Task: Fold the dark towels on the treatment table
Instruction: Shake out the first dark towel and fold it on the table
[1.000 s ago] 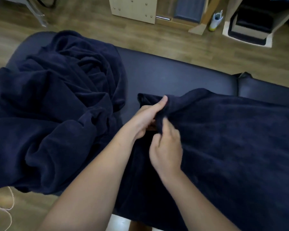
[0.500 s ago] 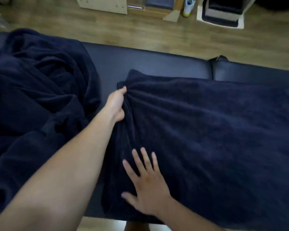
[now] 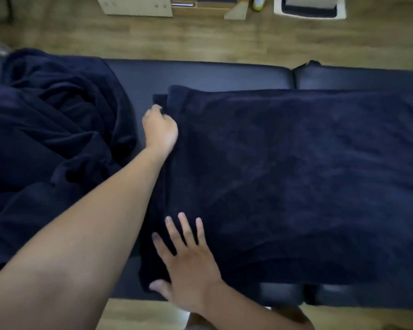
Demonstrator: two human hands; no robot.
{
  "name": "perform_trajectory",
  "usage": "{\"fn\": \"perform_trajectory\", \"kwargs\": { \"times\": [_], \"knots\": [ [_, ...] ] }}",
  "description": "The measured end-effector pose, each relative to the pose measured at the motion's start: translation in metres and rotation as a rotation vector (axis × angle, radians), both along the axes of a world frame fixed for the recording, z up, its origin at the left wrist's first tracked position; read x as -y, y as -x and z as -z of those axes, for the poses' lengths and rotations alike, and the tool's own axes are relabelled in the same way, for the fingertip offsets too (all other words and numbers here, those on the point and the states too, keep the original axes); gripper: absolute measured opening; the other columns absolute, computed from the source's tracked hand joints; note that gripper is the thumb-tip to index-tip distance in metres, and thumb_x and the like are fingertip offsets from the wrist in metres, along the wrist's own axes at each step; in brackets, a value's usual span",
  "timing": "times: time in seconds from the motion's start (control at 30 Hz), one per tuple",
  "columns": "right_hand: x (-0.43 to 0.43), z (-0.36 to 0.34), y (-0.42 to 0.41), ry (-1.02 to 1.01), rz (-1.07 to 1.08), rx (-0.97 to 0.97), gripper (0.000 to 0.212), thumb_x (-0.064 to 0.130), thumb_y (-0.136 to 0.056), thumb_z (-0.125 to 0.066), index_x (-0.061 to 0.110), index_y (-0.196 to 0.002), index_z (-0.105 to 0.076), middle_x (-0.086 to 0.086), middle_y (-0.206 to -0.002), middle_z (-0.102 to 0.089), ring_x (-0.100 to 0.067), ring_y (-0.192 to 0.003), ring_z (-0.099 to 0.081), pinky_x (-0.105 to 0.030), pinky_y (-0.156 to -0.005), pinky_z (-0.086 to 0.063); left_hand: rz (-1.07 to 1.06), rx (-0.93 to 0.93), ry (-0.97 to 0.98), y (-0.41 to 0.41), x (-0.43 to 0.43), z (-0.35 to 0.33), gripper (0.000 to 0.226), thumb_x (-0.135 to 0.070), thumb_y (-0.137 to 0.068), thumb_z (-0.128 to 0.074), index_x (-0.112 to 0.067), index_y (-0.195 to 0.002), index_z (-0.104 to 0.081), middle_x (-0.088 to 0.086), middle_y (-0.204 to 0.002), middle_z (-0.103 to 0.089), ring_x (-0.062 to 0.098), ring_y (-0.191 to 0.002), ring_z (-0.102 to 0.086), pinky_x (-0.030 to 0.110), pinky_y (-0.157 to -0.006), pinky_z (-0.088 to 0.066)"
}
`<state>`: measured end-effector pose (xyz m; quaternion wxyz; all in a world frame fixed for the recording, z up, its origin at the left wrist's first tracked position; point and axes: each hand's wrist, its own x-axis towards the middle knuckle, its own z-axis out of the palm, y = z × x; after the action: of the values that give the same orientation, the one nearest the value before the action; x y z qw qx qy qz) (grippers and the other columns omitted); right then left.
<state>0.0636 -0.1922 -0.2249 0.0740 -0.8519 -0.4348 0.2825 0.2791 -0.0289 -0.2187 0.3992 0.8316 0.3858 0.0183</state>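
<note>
A dark navy towel [image 3: 296,175] lies spread flat over the right part of the black treatment table [image 3: 200,72]. My left hand [image 3: 160,129] is at the towel's left edge near its far corner, fingers curled round the edge. My right hand [image 3: 186,260] lies flat on the towel's near left corner with its fingers spread and the thumb at the hem. A crumpled heap of dark towels [image 3: 45,139] covers the table's left end and hangs over its near side.
A seam [image 3: 293,77] splits the table's padding at the far right. Beyond the table is wooden floor with a pale cabinet [image 3: 136,5], a white and yellow bottle [image 3: 259,3] and a white unit holding dark items [image 3: 308,8].
My hands have come apart from the middle of the towel. The left went to the far left edge, the right came down flat on the near corner, and the towel now lies flatter.
</note>
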Motion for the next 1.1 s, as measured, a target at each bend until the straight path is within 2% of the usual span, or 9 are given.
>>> {"fn": "perform_trajectory", "kwargs": {
  "times": [0.2,0.33,0.47,0.57,0.63,0.7,0.8,0.93,1.1],
  "knots": [
    [0.005,-0.006,0.000,0.079,-0.154,0.040,0.068,0.030,-0.099,-0.046,0.008,-0.155,-0.015,-0.026,-0.162,0.011,-0.048,-0.144,0.023,-0.065,-0.108,0.022,0.205,-0.198,-0.248,-0.013,-0.004,0.001,0.043,-0.046,-0.096,-0.052,-0.012,-0.120,-0.062,0.013,-0.136,-0.049,0.036,-0.129,-0.044,0.045,-0.107,-0.039],
    [-0.005,-0.008,0.013,-0.007,-0.040,-0.071,0.052,0.043,-0.091,-0.039,0.025,-0.138,-0.055,-0.012,-0.155,-0.040,-0.034,-0.148,-0.025,-0.059,-0.115,-0.025,0.041,0.031,-0.263,-0.016,-0.019,0.004,0.029,-0.026,-0.099,-0.052,-0.003,-0.114,-0.059,0.019,-0.128,-0.054,0.037,-0.120,-0.052,0.043,-0.102,-0.040],
    [0.002,-0.002,0.013,0.000,-0.192,-0.266,0.067,0.046,-0.092,-0.058,0.021,-0.150,-0.034,-0.013,-0.164,0.018,-0.031,-0.144,0.035,-0.058,-0.114,0.021,0.115,-0.129,-0.434,0.005,-0.006,0.030,0.036,-0.020,-0.101,-0.046,-0.006,-0.135,-0.047,0.016,-0.144,-0.042,0.038,-0.133,-0.038,0.054,-0.113,-0.026],
    [0.017,-0.030,-0.021,-0.326,0.143,-0.353,0.043,0.038,-0.095,-0.057,0.019,-0.133,-0.060,-0.009,-0.160,-0.029,-0.024,-0.152,-0.008,-0.053,-0.121,-0.005,0.103,-0.078,-0.496,-0.001,0.008,0.022,0.054,-0.014,-0.097,-0.048,-0.010,-0.149,-0.032,0.010,-0.158,-0.030,0.032,-0.147,-0.026,0.062,-0.119,-0.010],
    [0.062,-0.033,-0.058,-0.484,0.404,0.058,0.039,0.035,-0.090,-0.055,0.016,-0.123,-0.067,-0.010,-0.142,-0.054,-0.029,-0.140,-0.040,-0.058,-0.112,-0.031,0.211,-0.033,-0.600,0.005,0.040,0.010,0.061,-0.022,-0.095,-0.048,-0.011,-0.153,-0.029,0.008,-0.164,-0.022,0.029,-0.153,-0.016,0.065,-0.118,-0.003],
    [0.125,-0.023,-0.107,-0.349,0.632,0.377,0.048,0.039,-0.091,-0.052,0.015,-0.131,-0.061,-0.014,-0.145,-0.050,-0.036,-0.141,-0.037,-0.064,-0.109,-0.030,0.494,-0.023,-0.638,0.036,0.087,0.009,0.062,-0.038,-0.098,-0.037,-0.014,-0.154,-0.032,0.008,-0.167,-0.018,0.031,-0.155,-0.011,0.067,-0.117,-0.001],
    [0.216,-0.002,-0.151,-0.078,0.792,0.354,0.058,0.050,-0.098,-0.037,0.022,-0.148,-0.042,-0.011,-0.160,-0.028,-0.030,-0.152,-0.013,-0.060,-0.120,-0.009,0.783,-0.251,-0.601,0.087,0.130,0.032,0.071,-0.059,-0.098,-0.015,-0.025,-0.160,-0.021,0.006,-0.169,-0.008,0.032,-0.155,0.002,0.074,-0.115,-0.001],
    [0.328,0.033,-0.161,0.126,0.721,0.343,0.068,0.061,-0.098,-0.016,0.026,-0.155,-0.028,-0.005,-0.165,-0.014,-0.028,-0.153,-0.007,-0.060,-0.120,-0.006,0.599,-0.344,-0.556,0.066,0.102,0.044,0.073,-0.073,-0.094,-0.019,-0.043,-0.158,-0.005,0.004,-0.169,0.008,0.034,-0.154,0.012,0.076,-0.111,0.003],
    [0.469,0.032,-0.169,0.311,1.108,0.278,0.074,0.065,-0.092,-0.011,0.031,-0.157,-0.014,0.000,-0.167,-0.003,-0.024,-0.153,0.004,-0.056,-0.121,0.001,0.335,-0.385,-0.463,0.013,0.082,0.042,0.077,-0.079,-0.089,-0.021,-0.046,-0.157,-0.006,0.006,-0.169,0.011,0.043,-0.152,0.008,0.078,-0.111,-0.001]
  ]
}}
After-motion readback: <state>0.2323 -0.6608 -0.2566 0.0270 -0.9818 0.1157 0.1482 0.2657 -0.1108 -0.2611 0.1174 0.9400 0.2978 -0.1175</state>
